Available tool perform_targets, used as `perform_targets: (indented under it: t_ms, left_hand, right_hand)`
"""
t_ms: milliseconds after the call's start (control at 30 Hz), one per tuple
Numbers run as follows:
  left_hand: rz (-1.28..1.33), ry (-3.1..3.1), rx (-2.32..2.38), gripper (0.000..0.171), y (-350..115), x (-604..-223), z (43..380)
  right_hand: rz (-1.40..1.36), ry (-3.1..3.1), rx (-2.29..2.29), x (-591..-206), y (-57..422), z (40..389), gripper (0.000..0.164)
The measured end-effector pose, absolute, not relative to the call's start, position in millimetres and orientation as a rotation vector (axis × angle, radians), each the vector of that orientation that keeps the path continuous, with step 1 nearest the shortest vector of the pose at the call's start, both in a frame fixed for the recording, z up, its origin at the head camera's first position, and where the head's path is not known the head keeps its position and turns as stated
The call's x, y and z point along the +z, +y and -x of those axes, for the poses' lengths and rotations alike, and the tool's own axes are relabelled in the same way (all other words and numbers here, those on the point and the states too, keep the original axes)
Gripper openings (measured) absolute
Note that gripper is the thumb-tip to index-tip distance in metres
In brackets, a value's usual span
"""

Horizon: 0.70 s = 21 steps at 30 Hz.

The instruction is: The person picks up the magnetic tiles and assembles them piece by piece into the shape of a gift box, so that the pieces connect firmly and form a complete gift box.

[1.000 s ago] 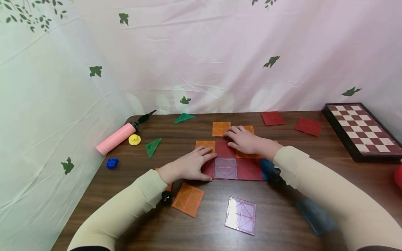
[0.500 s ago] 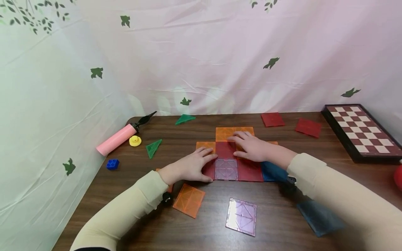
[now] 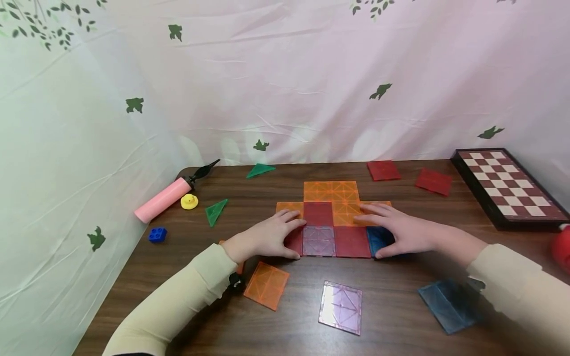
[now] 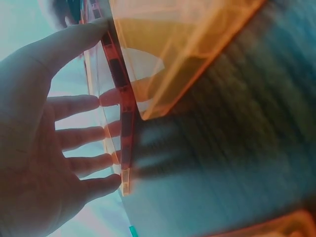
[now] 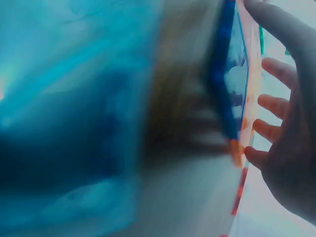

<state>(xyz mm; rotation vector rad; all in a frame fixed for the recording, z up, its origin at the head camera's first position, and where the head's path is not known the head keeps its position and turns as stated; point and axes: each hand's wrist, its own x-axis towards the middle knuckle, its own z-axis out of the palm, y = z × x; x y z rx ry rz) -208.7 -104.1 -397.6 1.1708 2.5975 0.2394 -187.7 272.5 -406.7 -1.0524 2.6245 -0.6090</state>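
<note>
Flat magnetic tiles lie joined edge to edge mid-table: an orange pair (image 3: 330, 191) at the back, a red tile (image 3: 318, 214) between orange ones, and a front row with a purple tile (image 3: 318, 241), a red tile (image 3: 353, 242) and a blue tile (image 3: 377, 239). My left hand (image 3: 269, 235) rests with spread fingers at the left end, touching the orange tile (image 3: 289, 207) and a partly covered red one. At the right end, my right hand (image 3: 407, 230) spans the blue tile and the orange tile behind it, thumb at the front edge, fingers extended.
Nearer me lie a loose orange tile (image 3: 266, 286), a purple tile (image 3: 341, 307) and a blue tile (image 3: 447, 306). Red tiles (image 3: 384, 170) and a chessboard (image 3: 512, 185) stand back right. Leftward are green triangles (image 3: 216, 212), a pink pump (image 3: 162, 200), a duck (image 3: 189, 201) and a blue block (image 3: 158, 235).
My right hand has drawn the back orange tiles together against the red tile's row, then moved right and toward me to the assembly's right end. My left hand has stayed in place.
</note>
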Motion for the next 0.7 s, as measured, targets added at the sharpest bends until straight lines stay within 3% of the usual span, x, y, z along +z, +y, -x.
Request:
perform_targets:
  t_ms: [167, 333, 533, 700]
  left_hand:
    - [-1.277, 2.614, 0.195, 0.073, -100, -394, 197]
    - [-1.493, 2.602, 0.201, 0.059, -87, -386, 165]
    - [-1.868, 2.429, 0.105, 0.051, -71, -384, 118]
    - [-1.941, 2.234, 0.004, 0.050, -68, -387, 95]
  right_hand:
    - [0.950, 2.616, -0.604, -408, 283, 179, 0.087]
    - [0.933, 2.627, -0.612, -409, 284, 177, 0.086]
    - [0.934, 2.648, -0.588, -411, 285, 177, 0.085]
    - [0.928, 2.659, -0.577, -413, 284, 178, 0.085]
